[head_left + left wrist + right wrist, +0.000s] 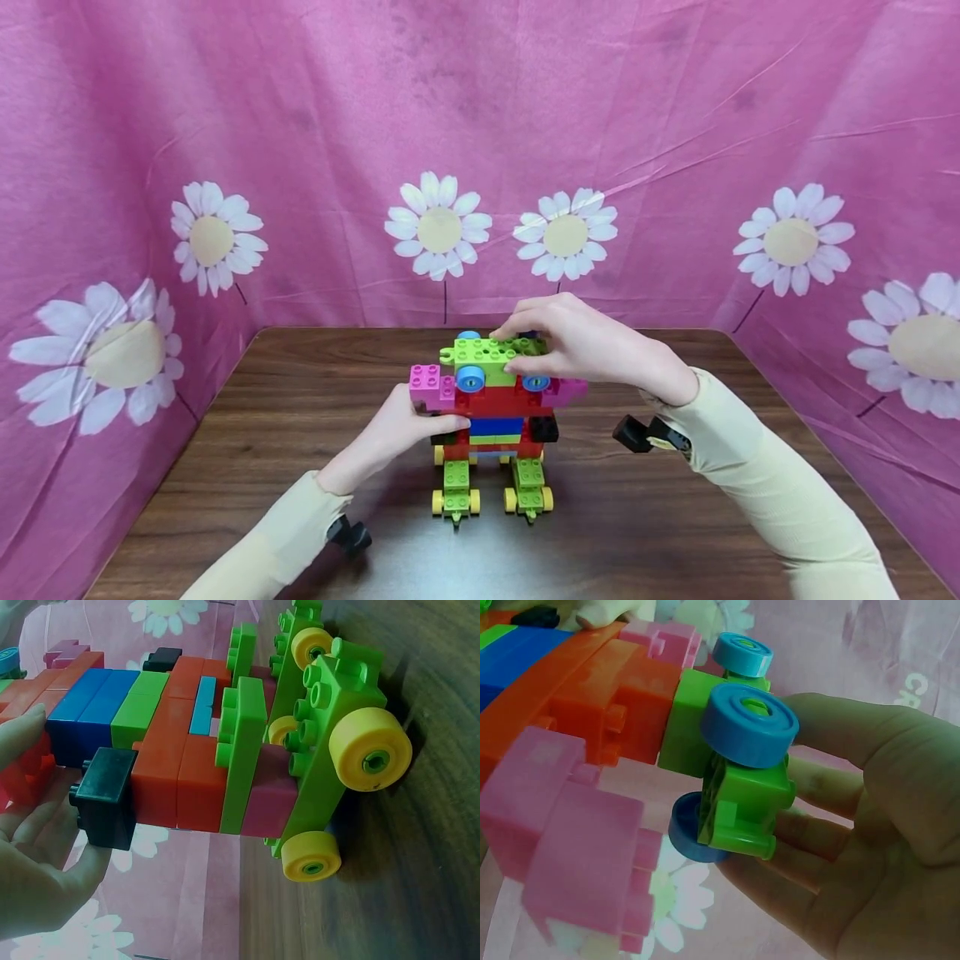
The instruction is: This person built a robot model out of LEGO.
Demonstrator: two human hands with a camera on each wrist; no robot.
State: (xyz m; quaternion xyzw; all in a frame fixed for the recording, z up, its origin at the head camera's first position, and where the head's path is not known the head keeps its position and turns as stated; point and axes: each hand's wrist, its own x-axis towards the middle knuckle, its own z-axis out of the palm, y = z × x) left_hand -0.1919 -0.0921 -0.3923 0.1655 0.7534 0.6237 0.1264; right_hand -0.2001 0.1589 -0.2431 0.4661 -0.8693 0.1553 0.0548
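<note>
A figure of toy building bricks stands upright on the table, with blue bricks [497, 427] and red bricks [157, 780] in its body. Its feet are two green wheeled bases [456, 472] with yellow wheels [371, 750]. Across the top lies a green wheeled base [483, 353] with blue wheels [748, 724]. My right hand [577, 337] grips this top piece, thumb in front and fingers behind. Lower down, my left hand [393, 433] holds the figure's side, its thumb over the front near a black brick [112, 796]. Pink bricks [585, 855] stick out at both sides.
The brown wooden table [300, 392] carries the figure near its middle. A pink cloth [337, 125] with large white daisies hangs behind and along both sides. Black devices [651, 434] are strapped at both wrists.
</note>
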